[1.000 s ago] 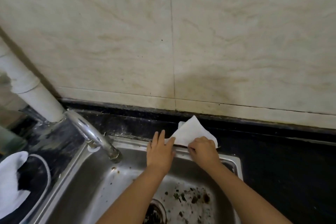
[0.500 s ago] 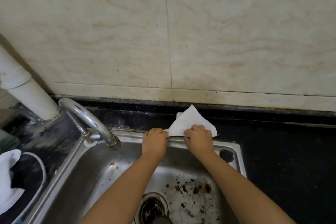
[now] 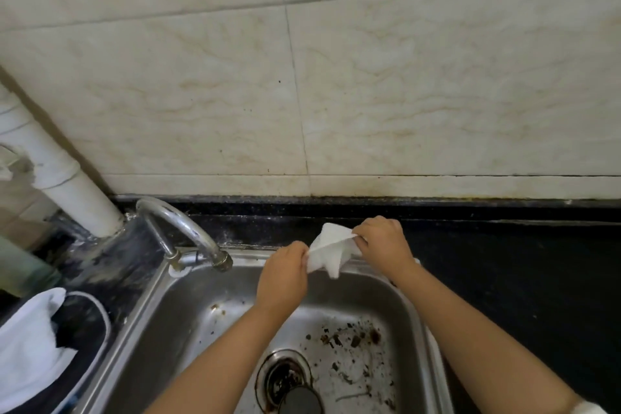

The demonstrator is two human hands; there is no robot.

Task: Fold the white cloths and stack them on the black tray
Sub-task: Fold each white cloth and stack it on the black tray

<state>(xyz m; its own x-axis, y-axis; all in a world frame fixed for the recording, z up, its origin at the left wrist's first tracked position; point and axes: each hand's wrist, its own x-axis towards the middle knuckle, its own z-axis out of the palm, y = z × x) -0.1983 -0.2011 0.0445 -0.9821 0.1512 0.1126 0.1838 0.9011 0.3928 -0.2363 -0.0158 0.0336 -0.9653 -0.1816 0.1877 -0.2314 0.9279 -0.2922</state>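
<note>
Your left hand [image 3: 284,274] and right hand [image 3: 383,242] hold the cloth [image 3: 327,254] between them, above the sink's [image 3: 161,312] back rim. Faucet [image 3: 188,232] at the sink's back-left corner, pipe [image 3: 67,185] behind it. Tray [image 3: 84,323] left of the sink, another cloth [image 3: 30,343] on it. Drain [image 3: 285,376] in the sink, nearer you.

The cloth [image 3: 331,250] is white, as is the towel [image 3: 28,343] on the black tray [image 3: 85,323]. Cream tiles [image 3: 403,87] carry tan veining above the speckled black tabletop [image 3: 521,279]; the sink [image 3: 188,323] is silver steel.
</note>
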